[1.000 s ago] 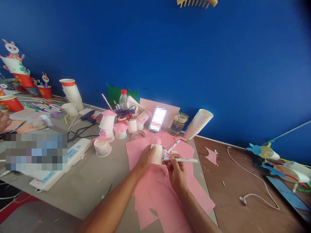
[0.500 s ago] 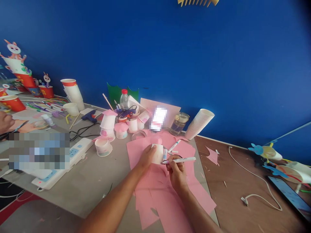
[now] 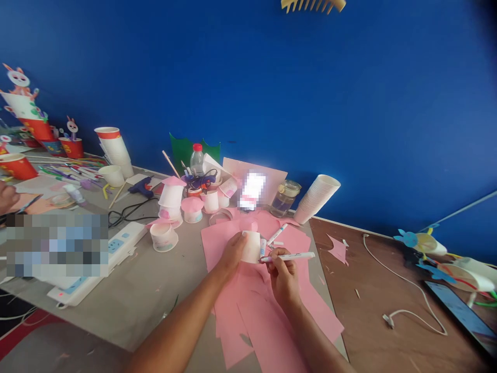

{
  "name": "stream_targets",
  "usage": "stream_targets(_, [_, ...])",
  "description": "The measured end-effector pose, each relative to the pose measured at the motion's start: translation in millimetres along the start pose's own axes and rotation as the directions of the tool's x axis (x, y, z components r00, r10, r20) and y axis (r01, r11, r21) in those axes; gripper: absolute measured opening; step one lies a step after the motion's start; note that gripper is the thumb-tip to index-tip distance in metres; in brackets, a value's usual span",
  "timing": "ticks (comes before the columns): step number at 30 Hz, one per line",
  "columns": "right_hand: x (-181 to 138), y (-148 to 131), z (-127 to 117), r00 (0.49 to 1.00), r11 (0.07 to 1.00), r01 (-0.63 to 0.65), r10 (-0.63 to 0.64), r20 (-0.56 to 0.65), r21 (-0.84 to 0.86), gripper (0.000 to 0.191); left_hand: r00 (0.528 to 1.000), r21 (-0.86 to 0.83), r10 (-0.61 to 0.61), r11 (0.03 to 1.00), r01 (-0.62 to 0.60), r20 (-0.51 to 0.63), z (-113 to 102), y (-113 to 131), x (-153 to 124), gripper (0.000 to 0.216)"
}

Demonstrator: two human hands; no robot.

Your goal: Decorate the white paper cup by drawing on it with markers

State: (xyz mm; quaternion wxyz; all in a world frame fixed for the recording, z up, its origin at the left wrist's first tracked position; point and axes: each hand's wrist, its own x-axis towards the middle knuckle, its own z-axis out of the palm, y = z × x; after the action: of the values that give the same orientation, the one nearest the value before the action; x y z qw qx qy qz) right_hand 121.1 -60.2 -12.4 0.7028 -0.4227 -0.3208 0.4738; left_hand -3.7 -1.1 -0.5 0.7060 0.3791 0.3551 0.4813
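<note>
The left hand (image 3: 232, 254) is clamping a paper cup (image 3: 251, 247); the right hand (image 3: 284, 277) is pinching a marker (image 3: 290, 256) against it. Drawing is likely needing a steady cup

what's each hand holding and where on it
The left hand grips the white paper cup around its side. The right hand holds the white marker near its tip end.
</note>
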Motion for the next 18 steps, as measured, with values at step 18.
stream_targets(18, [-4.9,-0.3,2.9,0.985,0.935,0.172,-0.159,0.067,-0.31,0.021,1.0,0.048,-0.001,0.999,-0.001,0.028,1.4,0.2,-2.2,0.051])
